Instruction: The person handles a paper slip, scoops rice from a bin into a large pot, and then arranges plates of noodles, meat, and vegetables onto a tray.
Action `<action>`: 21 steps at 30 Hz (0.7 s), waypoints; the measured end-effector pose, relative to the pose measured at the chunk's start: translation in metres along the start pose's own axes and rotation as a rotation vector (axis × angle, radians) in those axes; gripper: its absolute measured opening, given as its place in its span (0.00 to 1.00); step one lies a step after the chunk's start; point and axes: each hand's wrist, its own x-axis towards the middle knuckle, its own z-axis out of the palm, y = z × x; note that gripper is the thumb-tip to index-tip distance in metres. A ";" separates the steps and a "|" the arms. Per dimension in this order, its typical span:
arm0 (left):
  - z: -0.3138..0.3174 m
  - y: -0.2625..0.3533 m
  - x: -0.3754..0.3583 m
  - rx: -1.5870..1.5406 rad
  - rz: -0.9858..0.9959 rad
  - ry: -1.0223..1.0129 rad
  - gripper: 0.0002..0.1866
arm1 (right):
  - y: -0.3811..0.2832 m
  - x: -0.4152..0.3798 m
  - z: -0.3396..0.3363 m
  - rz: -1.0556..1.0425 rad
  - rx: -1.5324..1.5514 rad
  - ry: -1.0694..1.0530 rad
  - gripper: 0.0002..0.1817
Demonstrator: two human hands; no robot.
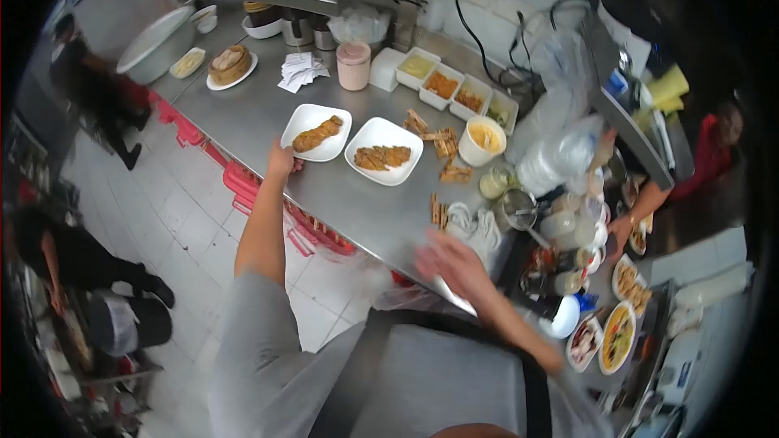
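My left hand [284, 160] is closed on the lower left rim of a square white plate [329, 146] with a piece of browned, fried-looking food [316, 135] on it. To its right, a second white plate [398, 130] holds a similar piece cut into slices [382, 157]; no hand touches it. My right hand [454, 266], blurred by motion, is over the front edge of the steel counter [349, 203], near a white cloth [473, 227]. Its fingers are too smeared to show their pose.
Four food tubs [441, 85], a round white tub [482, 142], clothespin-like wooden pieces [444, 143] and a strainer [518, 208] sit right of the plates. Red crates [243, 182] are below the counter. A co-worker's arm [641, 207] reaches in at right; two people stand at left.
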 end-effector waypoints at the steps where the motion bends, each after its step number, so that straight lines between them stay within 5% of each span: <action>1: -0.005 -0.012 -0.002 -0.063 0.014 0.027 0.24 | 0.012 0.050 -0.001 0.014 -0.034 0.009 0.25; 3: -0.018 -0.027 -0.016 -0.203 0.078 0.022 0.21 | 0.027 0.138 0.008 0.046 -0.014 0.168 0.34; 7: -0.041 -0.022 -0.056 -0.205 0.046 -0.071 0.21 | 0.057 0.255 0.005 -0.101 -0.113 0.569 0.20; 10: -0.047 -0.028 -0.079 -0.176 0.017 -0.018 0.29 | 0.027 0.213 0.028 -0.145 -0.191 0.650 0.16; 14: -0.047 0.011 -0.129 -0.117 0.039 -0.042 0.31 | 0.007 0.146 0.019 -0.236 -0.017 0.428 0.19; 21: -0.005 0.086 -0.247 0.027 0.064 -0.291 0.30 | -0.066 -0.116 -0.021 -0.365 0.016 0.211 0.20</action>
